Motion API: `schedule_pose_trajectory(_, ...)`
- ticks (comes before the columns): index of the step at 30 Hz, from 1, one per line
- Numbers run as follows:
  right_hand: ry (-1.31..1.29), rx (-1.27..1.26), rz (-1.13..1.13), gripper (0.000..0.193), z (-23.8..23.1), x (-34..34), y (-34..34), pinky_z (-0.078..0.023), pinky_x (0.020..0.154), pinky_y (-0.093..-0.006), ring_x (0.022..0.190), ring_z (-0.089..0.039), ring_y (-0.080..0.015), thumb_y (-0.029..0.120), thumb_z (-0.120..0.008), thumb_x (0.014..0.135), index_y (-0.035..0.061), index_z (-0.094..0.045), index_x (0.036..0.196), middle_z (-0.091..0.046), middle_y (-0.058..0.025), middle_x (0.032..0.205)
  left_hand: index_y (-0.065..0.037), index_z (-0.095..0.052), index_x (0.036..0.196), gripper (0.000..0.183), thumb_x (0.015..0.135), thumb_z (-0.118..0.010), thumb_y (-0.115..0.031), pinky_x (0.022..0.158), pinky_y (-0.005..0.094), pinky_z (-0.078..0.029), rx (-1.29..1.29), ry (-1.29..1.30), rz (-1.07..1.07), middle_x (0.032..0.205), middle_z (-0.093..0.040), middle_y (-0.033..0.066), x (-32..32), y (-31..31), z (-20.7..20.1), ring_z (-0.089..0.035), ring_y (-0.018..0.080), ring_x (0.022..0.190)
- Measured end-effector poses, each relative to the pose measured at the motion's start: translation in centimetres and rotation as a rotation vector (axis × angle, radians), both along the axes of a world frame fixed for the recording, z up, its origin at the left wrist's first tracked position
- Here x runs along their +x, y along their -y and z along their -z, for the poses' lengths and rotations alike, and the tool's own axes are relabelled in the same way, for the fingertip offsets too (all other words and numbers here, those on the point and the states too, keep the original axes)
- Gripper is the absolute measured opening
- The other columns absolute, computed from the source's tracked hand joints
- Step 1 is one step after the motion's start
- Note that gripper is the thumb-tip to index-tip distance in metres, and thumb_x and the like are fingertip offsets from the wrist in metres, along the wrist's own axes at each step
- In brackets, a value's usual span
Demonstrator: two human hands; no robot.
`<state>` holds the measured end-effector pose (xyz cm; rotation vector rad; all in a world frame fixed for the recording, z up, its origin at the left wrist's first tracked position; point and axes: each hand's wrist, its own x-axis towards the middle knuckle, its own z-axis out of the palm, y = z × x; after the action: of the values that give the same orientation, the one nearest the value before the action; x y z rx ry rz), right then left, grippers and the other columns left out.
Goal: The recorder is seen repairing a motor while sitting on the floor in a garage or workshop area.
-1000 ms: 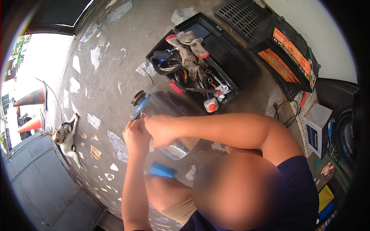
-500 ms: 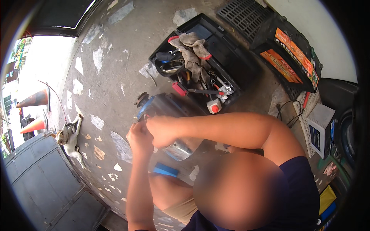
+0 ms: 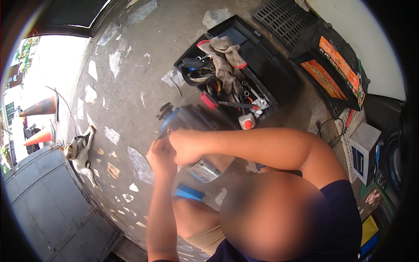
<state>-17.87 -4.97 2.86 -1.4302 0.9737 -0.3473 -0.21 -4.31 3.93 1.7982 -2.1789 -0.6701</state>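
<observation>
I had both hands together over a metal cylinder [image 3: 206,169] that lay on the floor [image 3: 126,183] in front of me. My left hand [image 3: 161,158] came up from below, and my right hand [image 3: 187,146] reached across from the side, the two meeting near the cylinder's blue end [image 3: 169,123]. The fingers of both were bent in close rather than spread wide; what they pinched, if anything, was hidden behind my knuckles, so I cannot tell whether they held a small part or only pressed on the cylinder.

A dark round knob [image 3: 165,111] stuck out beyond the blue end, clear of my hands. As I judge it, I was in the middle of a fiddly two-handed job at that end, with neither hand free for anything else. The next move seemed to call for small, careful finger work there, one hand steadying while the other did the fine part, and for care that the cylinder did not roll.

Below the cylinder, nearer my leg, a blue block [image 3: 189,192] sat apart from my hands. Beyond it all stood the toolbox [image 3: 279,72], with gloves [image 3: 224,59] draped over the tools inside and a small white bottle [image 3: 246,122] beside its near edge.
</observation>
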Motion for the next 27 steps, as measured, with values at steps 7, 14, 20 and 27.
schedule_pose_trajectory(7, 0.048, 0.097, 0.061, 0.016, -0.2, -0.6, -0.3, -0.053, 0.049, -0.0442, 0.052, -0.068, -0.0329, 0.006, -0.064, 0.075, -0.0083, -0.068, 0.069, -0.066, -0.0229, 0.061, 0.004, -0.076, 0.103, 0.025, 0.08, -0.079, -0.005, 0.065, 0.033, -0.048, -0.08, -0.069, 0.101, 0.082, -0.065, 0.011, -1.1, -0.5, -0.5, -0.057, 0.0183, 0.068)
schedule_pose_trajectory(14, 0.249, 0.295, 0.175, 0.025, -0.9, -1.3, -1.8, -0.053, 0.054, -0.04, 0.054, -0.067, -0.0224, 0.019, -0.071, 0.088, -0.006, -0.069, 0.084, -0.068, -0.0153, 0.065, -0.006, -0.079, 0.106, 0.024, 0.083, -0.077, -0.001, 0.074, 0.043, -0.058, -0.027, -0.115, 0.13, 0.093, -0.073, 0.0143, 0.9, -0.1, 0.2, -0.073, 0.0337, 0.083)
schedule_pose_trajectory(20, -0.279, -0.261, 0.861, 0.018, 7.3, -16.3, -21.0, -0.054, 0.059, -0.0327, 0.061, -0.069, -0.018, 0.019, -0.075, 0.103, 0.0036, -0.067, 0.106, -0.071, -0.0074, 0.072, -0.004, -0.079, 0.107, 0.024, 0.084, -0.083, -0.004, 0.078, 0.0386, -0.058, -0.119, -0.078, 0.117, 0.1, -0.069, 0.0109, 0.0, -0.4, 0.1, -0.071, 0.0278, 0.087)
schedule_pose_trajectory(27, -1.173, -0.291, 0.426, 0.057, 14.3, -18.2, -38.4, -0.048, 0.1, -0.0502, 0.123, -0.056, -0.0397, 0.022, -0.086, 0.08, 0.0036, -0.056, 0.125, -0.055, -0.0193, 0.131, -0.012, -0.082, 0.106, 0.025, 0.081, -0.086, -0.011, 0.103, 0.0485, -0.048, -0.156, -0.05, 0.138, 0.128, -0.06, 0.0138, 1.1, -0.3, 1.0, -0.058, 0.0353, 0.117)
